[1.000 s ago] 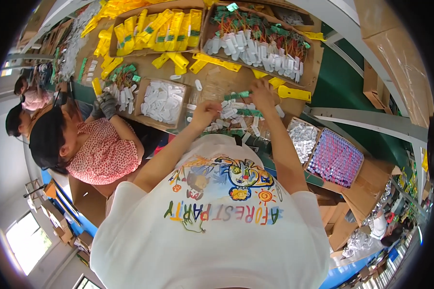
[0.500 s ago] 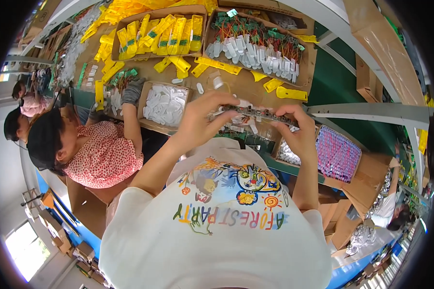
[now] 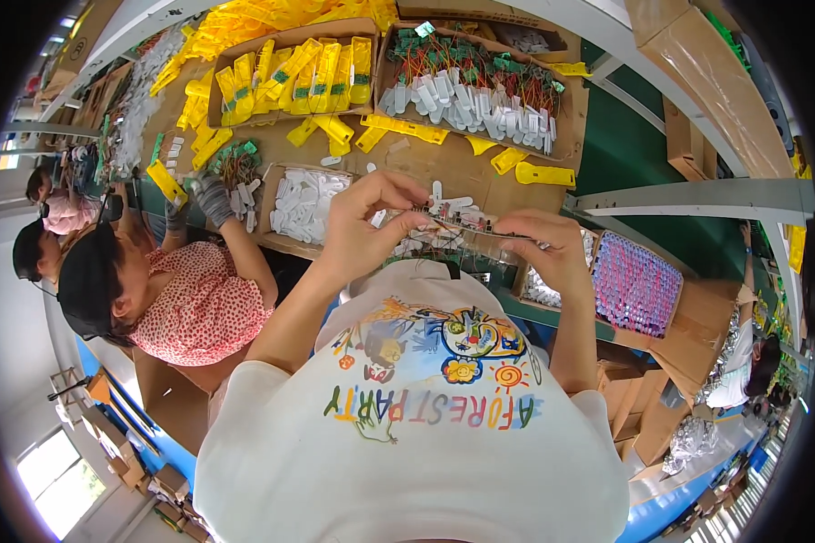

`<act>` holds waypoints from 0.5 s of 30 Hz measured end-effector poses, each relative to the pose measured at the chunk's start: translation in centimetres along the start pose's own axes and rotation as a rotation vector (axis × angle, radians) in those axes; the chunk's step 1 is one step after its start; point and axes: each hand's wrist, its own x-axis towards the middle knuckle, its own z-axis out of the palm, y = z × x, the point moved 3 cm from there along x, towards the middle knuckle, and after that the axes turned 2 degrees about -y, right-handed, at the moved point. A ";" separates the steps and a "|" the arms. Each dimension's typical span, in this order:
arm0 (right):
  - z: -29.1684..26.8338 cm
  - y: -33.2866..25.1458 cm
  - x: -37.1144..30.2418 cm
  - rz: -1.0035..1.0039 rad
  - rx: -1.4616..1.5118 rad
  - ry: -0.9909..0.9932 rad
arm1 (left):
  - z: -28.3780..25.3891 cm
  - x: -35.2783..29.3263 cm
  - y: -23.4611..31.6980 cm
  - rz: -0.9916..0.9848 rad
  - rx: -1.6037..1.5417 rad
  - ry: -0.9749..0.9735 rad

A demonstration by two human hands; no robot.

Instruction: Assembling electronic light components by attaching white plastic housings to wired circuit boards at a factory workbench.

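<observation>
A narrow strip of circuit boards (image 3: 462, 223) spans the gap between my two hands in front of my chest. My left hand (image 3: 369, 215) pinches its left end between thumb and fingers. At the other end, my right hand (image 3: 552, 246) grips the strip the same way, thumb below and fingers above. Small dark components line the strip, and thin wires show under it. Several white plastic pieces lie just behind and below the strip, partly hidden by it and my hands.
Beyond my hands are a carton of yellow casings (image 3: 371, 68) and a carton of wired green boards with white pieces (image 3: 480, 104). White covers fill a box (image 3: 301, 206) at left; a box of pink-purple parts (image 3: 632, 288) is at right. Left, a gloved co-worker (image 3: 213, 201) handles a yellow casing.
My right hand has turned flatter and lowered slightly, tilting the strip down to the right. The co-worker's gloved hands have moved left and down, along with a yellow casing.
</observation>
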 end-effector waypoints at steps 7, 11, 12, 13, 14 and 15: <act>-0.3 -1.5 0.8 0.027 -0.127 0.148 | 0.3 0.8 0.9 -0.009 0.343 -0.416; 0.3 -0.1 0.4 -0.019 -0.143 0.179 | 1.3 1.1 1.3 -0.085 0.312 -0.413; 0.5 -0.1 0.4 0.016 -0.147 0.159 | 1.9 1.5 1.8 0.019 0.438 -0.330; 0.7 -0.1 0.4 0.051 -0.151 0.138 | 2.3 1.8 2.1 0.124 0.561 -0.245; 0.9 -0.2 0.6 0.053 -0.150 0.139 | 2.6 1.9 1.9 0.122 0.560 -0.247; 1.0 -0.3 0.8 0.067 -0.111 0.141 | 3.1 2.0 1.4 0.074 0.502 -0.299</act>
